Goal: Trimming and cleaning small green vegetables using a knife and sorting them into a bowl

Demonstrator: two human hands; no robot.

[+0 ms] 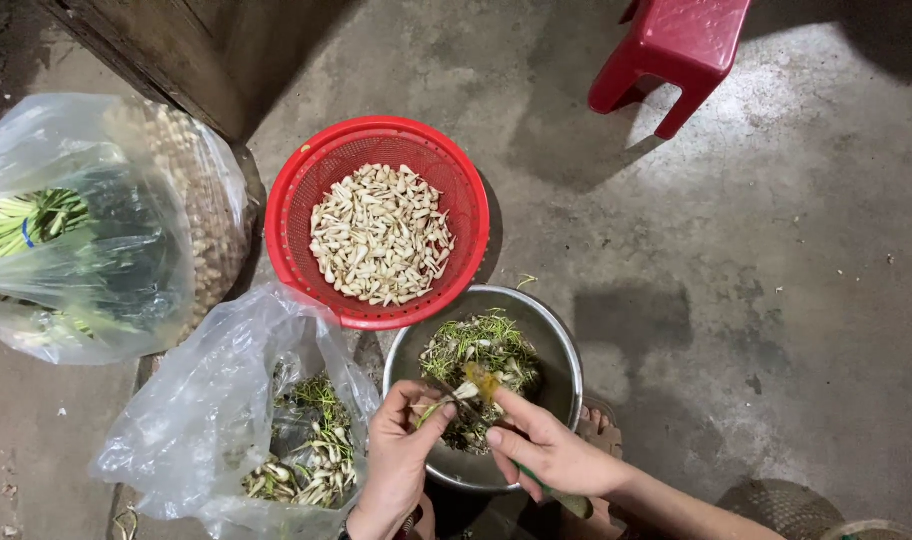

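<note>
Counting first: 1 red plastic colander [306,180], 1 steel bowl [561,345], 2 clear plastic bags, 1 red plastic stool [676,45], all sitting on the concrete floor [776,300]. The colander is holding a heap of trimmed white bulbs [381,235], too many to count. The bowl, touching the colander's near rim, is holding green tops, roots & peel scraps [481,345]. The near bag [206,410], just left of the bowl, is lying open w/ untrimmed bulbs [306,470] showing inside. The far bag [86,230], at left, is holding a bundle of long green stalks [21,220]. The stool is standing well apart, top right; only part of it is showing.

2 hands working over the bowl's near edge. Left hand [401,450]: fingers [431,420] curling in, thumb & forefinger pinching one small bulb [446,400] w/ its green stem, holding it above the scraps. Right hand [551,450]: fingers [511,410] clenching round a small knife [476,410], green handle end sticking out below the wrist, blade reaching across to the bulb; can't tell if the edge is touching it. The two hands' fingertips are nearly meeting at the bulb.
</note>
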